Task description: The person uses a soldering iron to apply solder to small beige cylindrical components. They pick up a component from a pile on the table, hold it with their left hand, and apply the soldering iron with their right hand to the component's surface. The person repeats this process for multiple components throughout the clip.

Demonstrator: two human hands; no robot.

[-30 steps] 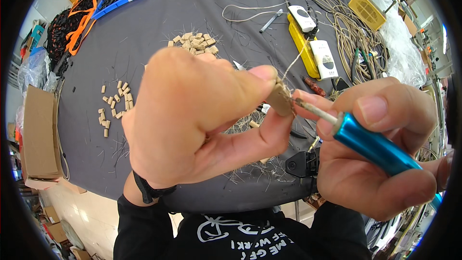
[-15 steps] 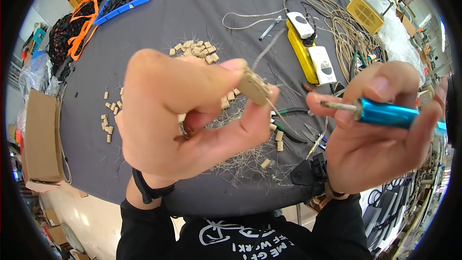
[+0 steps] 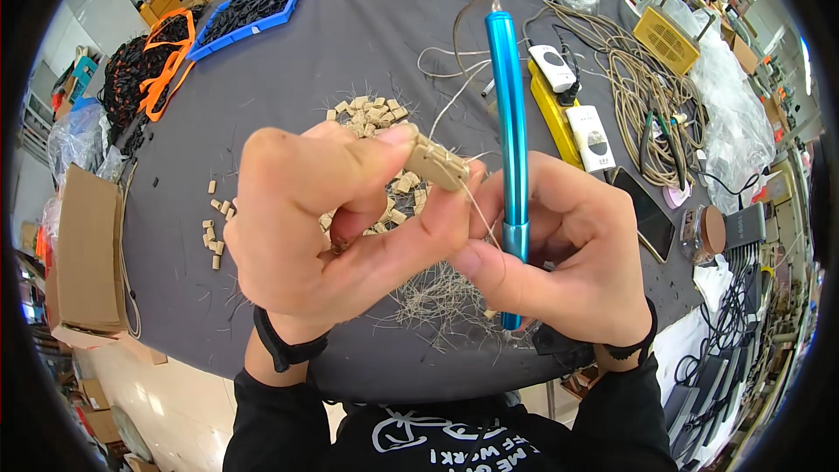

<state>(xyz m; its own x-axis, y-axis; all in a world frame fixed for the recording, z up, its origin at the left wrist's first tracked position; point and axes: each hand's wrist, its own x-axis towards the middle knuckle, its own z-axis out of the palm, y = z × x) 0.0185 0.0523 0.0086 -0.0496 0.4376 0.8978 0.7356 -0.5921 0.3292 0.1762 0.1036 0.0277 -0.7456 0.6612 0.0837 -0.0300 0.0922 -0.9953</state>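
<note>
My left hand point(image 3: 315, 218) pinches a small tan block point(image 3: 437, 164) between thumb and forefinger, above the table. Thin pale thread point(image 3: 474, 203) runs through the block; one end sticks up and another runs down to my right hand. My right hand point(image 3: 559, 253) is closed close beside it, thumb and forefinger pressed together at the thread. A shiny blue pen-shaped tool point(image 3: 505, 114) stands nearly upright in the same hand, a cord leaving its top. Its metal tip does not show now. Behind my hands lie a pile of similar blocks point(image 3: 371, 114) and thread scraps point(image 3: 446, 297).
Loose blocks point(image 3: 210, 236) lie to the left. On the right are a yellow power strip point(image 3: 555, 109) with white plugs, coiled cord point(image 3: 647, 79), a phone point(image 3: 645, 214) and a lidded jar point(image 3: 702, 234). A blue tray point(image 3: 249, 17) of black parts stands far left, a cardboard box point(image 3: 92, 249) nearer.
My right hand has moved left to the block and now pinches its thread. The blue tool has swung from lying level to nearly upright. My left hand keeps the block.
</note>
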